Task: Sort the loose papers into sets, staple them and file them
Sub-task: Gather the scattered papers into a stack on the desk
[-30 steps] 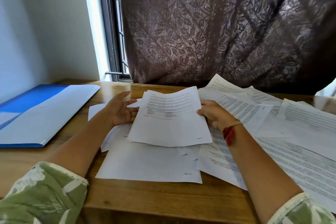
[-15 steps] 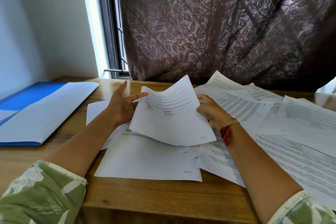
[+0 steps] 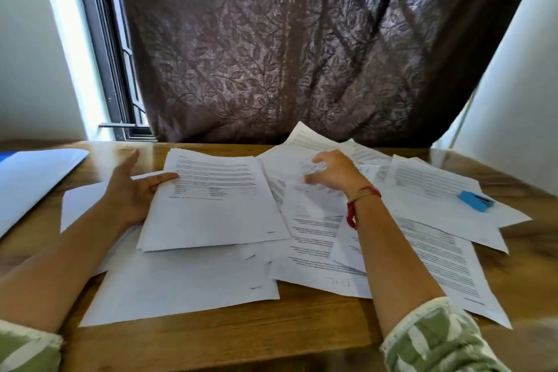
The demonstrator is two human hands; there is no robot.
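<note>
At the middle of the wooden table [image 3: 271,329], the set of sheets [image 3: 217,205] that both hands held raised a moment ago now lies flat on other pages. The left hand [image 3: 129,190] rests at its left edge, fingers spread, one digit lying on the page. The right hand [image 3: 332,174] has let go and moved right onto the loose papers [image 3: 422,244]; it is blurred, so I cannot tell whether it pinches a sheet. Sorting seems to go on, with stapling not yet begun: the blue stapler [image 3: 476,201] lies untouched on papers at the right, and the folder [image 3: 33,178] waits far left. Behind hang a brown leaf-patterned curtain [image 3: 287,54] and a window [image 3: 114,69].
</note>
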